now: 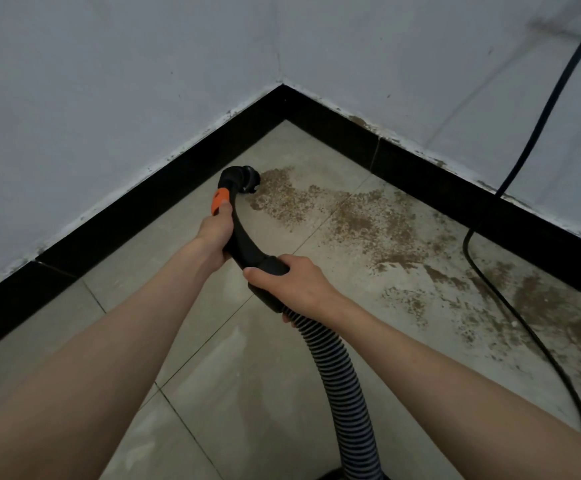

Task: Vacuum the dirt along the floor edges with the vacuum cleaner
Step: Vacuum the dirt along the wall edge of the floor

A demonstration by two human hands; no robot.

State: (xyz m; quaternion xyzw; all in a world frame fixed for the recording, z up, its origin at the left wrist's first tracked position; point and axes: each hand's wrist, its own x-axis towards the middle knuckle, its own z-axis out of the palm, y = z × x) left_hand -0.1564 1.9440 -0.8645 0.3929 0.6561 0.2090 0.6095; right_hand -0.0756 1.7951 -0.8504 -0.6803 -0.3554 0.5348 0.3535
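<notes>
Vacuum nozzle [247, 181] at dirt [361, 220] near corner skirting [164, 199], left hand [214, 233] and right hand [282, 285] both gripping wand [244, 237].

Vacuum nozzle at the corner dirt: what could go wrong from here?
1. The power cord lies across the dirt on the right; sweeping the nozzle that way could snag it or leave dirt under it.
2. The ribbed hose trails from the right hand back toward the person; it may pull taut or kink.
</notes>
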